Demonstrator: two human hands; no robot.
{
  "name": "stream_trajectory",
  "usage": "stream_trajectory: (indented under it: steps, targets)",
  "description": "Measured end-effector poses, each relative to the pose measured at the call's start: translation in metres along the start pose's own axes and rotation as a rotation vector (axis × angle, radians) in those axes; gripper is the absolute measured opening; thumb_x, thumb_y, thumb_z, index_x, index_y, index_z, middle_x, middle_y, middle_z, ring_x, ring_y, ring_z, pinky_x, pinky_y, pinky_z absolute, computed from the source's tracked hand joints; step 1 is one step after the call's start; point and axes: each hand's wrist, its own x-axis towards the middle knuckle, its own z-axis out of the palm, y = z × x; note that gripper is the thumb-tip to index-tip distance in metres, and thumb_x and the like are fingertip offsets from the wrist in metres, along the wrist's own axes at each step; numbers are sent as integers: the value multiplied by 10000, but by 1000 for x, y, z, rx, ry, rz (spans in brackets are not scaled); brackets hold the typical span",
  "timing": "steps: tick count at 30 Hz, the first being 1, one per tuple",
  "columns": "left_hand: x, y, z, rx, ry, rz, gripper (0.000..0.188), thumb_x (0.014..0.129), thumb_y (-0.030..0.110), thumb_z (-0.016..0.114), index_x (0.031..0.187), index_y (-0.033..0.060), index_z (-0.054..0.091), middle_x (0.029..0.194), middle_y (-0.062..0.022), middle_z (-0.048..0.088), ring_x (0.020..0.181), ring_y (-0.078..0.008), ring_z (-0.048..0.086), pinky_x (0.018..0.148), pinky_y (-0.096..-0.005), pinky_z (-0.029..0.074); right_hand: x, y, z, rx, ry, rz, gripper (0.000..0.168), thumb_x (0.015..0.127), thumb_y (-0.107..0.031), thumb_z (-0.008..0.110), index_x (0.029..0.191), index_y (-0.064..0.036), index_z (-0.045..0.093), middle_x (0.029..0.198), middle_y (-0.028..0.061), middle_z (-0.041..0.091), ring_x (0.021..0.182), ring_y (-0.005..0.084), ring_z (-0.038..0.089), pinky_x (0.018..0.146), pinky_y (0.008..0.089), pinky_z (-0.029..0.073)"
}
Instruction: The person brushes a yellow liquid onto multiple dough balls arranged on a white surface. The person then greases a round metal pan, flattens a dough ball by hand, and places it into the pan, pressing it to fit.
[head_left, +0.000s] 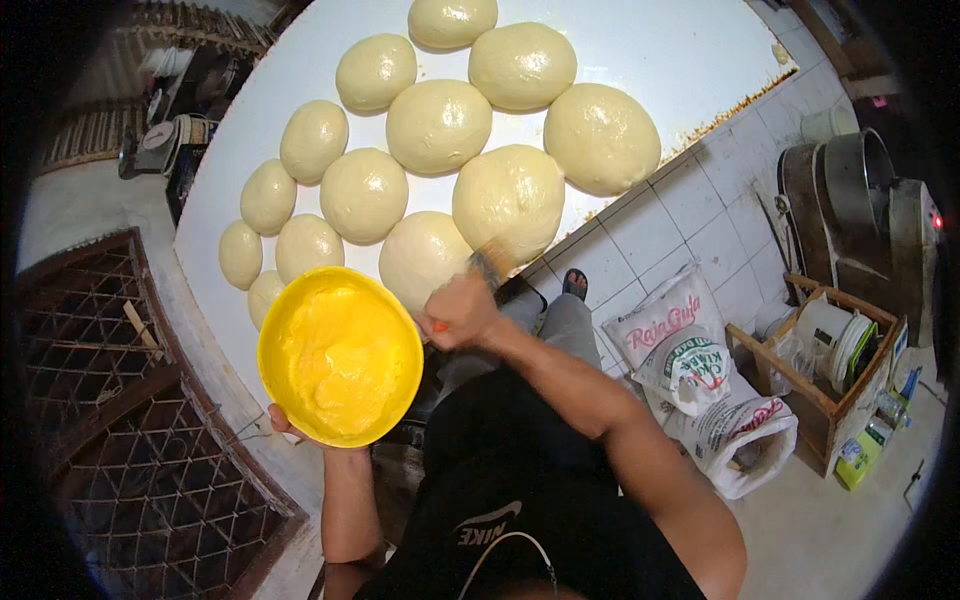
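My left hand (289, 424) holds a yellow bowl (415, 375) from below and the side; most of its fingers are hidden under it. Inside lies a thick yellow liquid (345, 375). My right hand (465, 311) is closed around the handle of a pastry brush (493, 262), whose orange end shows by the fist. The blurred bristles are at the lower edge of a large glossy dough ball (510, 199). Just left of them sits a duller dough ball (424, 259). Several more smooth, shiny dough balls (439, 126) stand in rows on the white tabletop (675, 45).
Brown residue lines the table's right edge. White sacks (667, 315) and a wooden crate (825, 390) holding containers stand on the floor at the right, below a large metal machine (862, 202). At the left are a lattice panel (165, 450) and a dial scale (157, 139).
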Motion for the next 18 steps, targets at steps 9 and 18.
stream_trajectory:
  steps: [9,18]
  targets:
    - [-55,-28,19,52,46,141,988,718,564,800,1518,111,437,1550,-182,438,1384,-411,463,1121,-607,431,-4,134,-167,1170,1007,655,397,989,-284,486,640,-167,337,541,-3,297,459,117,296,464,291,247]
    - [-84,-59,1,-65,81,208,952,775,610,738,1526,116,424,1557,-172,433,1387,-399,462,1122,-600,433,12,0,-26,352,-189,286,417,886,-254,747,618,-50,501,585,96,519,548,249,528,541,385,412]
